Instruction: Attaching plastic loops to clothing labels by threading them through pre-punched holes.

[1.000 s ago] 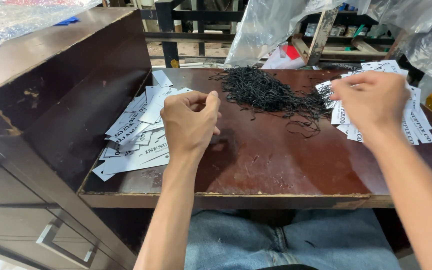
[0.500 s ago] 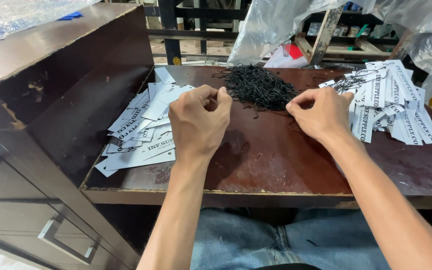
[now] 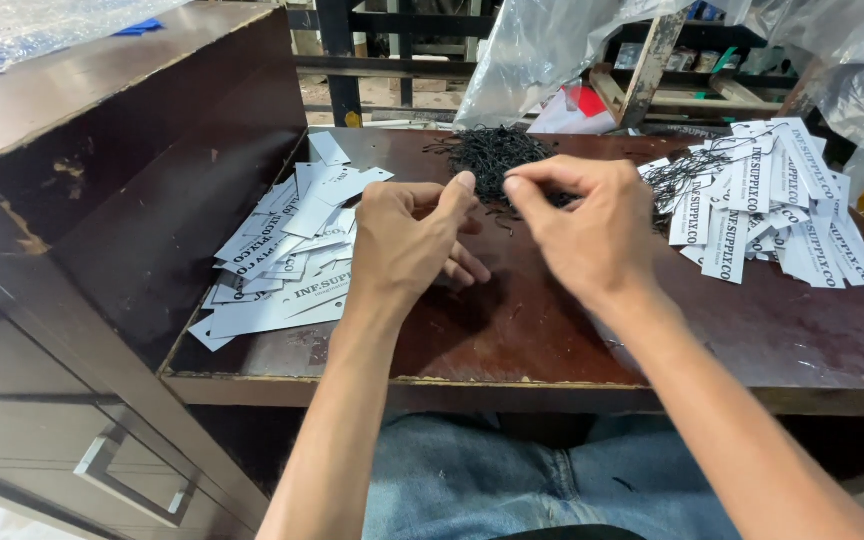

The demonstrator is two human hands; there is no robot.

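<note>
So both hands are parked over the middle of a dark brown table (image 3: 512, 340), almost knuckle to knuckle. The left hand (image 3: 407, 245) is curled up fairly tight, thumb sticking up toward 12 o'clock with the tip pressed against the forefinger. The right hand (image 3: 587, 230) does the same from the other side, thumb and forefinger pinched together at its 9 o'clock end, the other fingers loosely bent. The two pinches nearly meet. Whatever is caught between the fingertips is too thin to make out from here; honestly can't tell if it's a single string or nothing at all.

Right behind the fingertips, at 12 o'clock, sits a heap of black strings (image 3: 497, 155), thin short loops all tangled up, just beyond the hands and partly hidden by them.

At 9 o'clock from the left hand there's a loose spread of white paper tags (image 3: 282, 260) lying flat on the table, no strings on them. At 3 o'clock from the right hand is a second pile of white tags with black strings (image 3: 762, 215) already threaded through.

Blue jeans (image 3: 512, 480) show under the table edge at 6 o'clock, and a dark wooden cabinet (image 3: 72, 200) stands on the left.
</note>
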